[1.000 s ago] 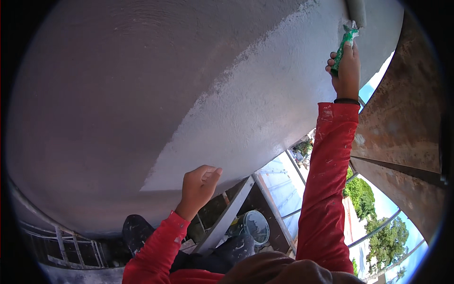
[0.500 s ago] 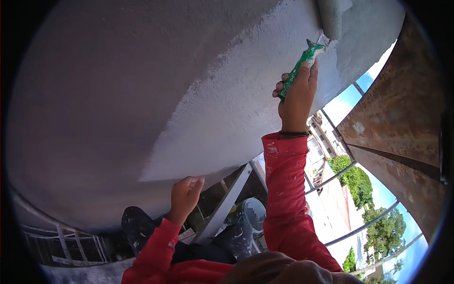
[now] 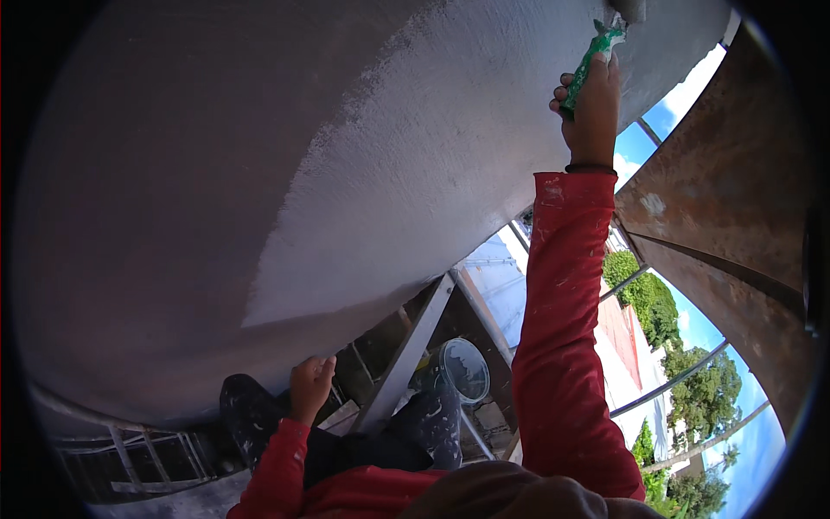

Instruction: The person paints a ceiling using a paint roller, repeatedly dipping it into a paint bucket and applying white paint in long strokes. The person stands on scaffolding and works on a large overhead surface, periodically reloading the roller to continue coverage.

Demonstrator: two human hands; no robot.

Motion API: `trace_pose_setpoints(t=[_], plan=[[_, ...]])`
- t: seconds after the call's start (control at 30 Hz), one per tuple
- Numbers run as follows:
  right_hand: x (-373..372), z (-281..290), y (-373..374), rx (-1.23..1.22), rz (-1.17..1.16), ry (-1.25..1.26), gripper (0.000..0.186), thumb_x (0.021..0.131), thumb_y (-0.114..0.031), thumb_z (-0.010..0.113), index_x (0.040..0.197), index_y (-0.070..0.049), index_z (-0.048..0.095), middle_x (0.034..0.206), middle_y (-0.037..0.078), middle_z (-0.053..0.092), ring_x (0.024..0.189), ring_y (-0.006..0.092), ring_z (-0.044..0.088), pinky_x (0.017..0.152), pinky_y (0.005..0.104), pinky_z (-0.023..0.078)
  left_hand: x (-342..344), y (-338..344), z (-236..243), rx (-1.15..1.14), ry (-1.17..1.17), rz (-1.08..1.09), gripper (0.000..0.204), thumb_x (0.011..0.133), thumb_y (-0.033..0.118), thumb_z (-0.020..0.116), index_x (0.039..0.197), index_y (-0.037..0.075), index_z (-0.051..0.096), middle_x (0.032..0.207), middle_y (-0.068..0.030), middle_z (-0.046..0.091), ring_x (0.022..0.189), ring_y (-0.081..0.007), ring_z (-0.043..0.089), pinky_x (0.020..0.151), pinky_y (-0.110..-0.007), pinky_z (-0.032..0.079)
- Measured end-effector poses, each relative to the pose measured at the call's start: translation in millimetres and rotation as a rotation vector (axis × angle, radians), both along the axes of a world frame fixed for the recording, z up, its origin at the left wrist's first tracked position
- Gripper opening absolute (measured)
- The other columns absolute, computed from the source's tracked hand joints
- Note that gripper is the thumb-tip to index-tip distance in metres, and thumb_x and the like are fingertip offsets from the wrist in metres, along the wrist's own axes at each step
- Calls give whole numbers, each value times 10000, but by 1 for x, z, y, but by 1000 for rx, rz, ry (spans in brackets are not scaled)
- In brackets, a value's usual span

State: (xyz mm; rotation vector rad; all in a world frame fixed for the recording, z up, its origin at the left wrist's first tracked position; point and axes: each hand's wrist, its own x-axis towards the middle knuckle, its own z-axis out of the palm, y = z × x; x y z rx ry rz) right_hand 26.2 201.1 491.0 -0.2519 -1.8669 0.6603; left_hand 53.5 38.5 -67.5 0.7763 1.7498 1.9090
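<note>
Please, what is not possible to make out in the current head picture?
In the head view:
Green-handled tool: part of its handle, covered by the right hand.
Grey cylinder: its upper end, cut off by the top edge.
Bucket: its lower part, behind the leg.
Left hand: palm, hidden by the hand itself.

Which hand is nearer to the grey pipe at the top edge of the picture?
Right: the right hand, gripping the green tool, is just below the grey pipe; the left hand is far lower and leftward, near a knee.
</note>
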Motion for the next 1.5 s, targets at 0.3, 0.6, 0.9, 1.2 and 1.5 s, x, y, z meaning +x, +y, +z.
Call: trace_pose_setpoints(t=[0.3,0.6,0.9,1.2,1.5], plan=[[24,-126,-6,-78,-84,-96,619,1060,-364,395,1585,-131,164,701,47,527,499,108,527,412,266,451,-4,-1,-21,-61,-72,-71,406,967,330,612,745,-10,623,665,-138,673,656,-302,690,621,-393,505],[56,-233,-16,-250,22,-81,576,1071,-282,446,1571,-100,225,783,8,498,565,71,511,392,242,430,24,1,-29,-206,-48,-178,388,965,336,600,782,-1,662,689,-117,677,680,-276,688,653,-383,507],[82,-205,27,-241,-53,107,533,1069,-335,426,1550,-141,298,705,33,528,485,89,483,392,239,387,23,-8,-94,-230,-270,-87,391,949,334,613,748,-2,636,662,-109,661,642,-252,672,630,-385,496],[85,-103,101,-237,-30,45,474,1053,-381,416,1504,-242,364,686,14,497,481,103,452,428,265,378,21,1,-122,-278,-138,-118,419,943,345,588,672,26,628,602,-110,629,592,-279,655,595,-408,491],[93,-8,129,-140,-94,-39,356,1048,-409,447,1323,-185,464,712,26,517,505,117,473,440,272,396,18,-6,-95,-337,-205,-156,431,950,357,573,677,29,631,582,-100,627,577,-252,657,598,-395,499]])
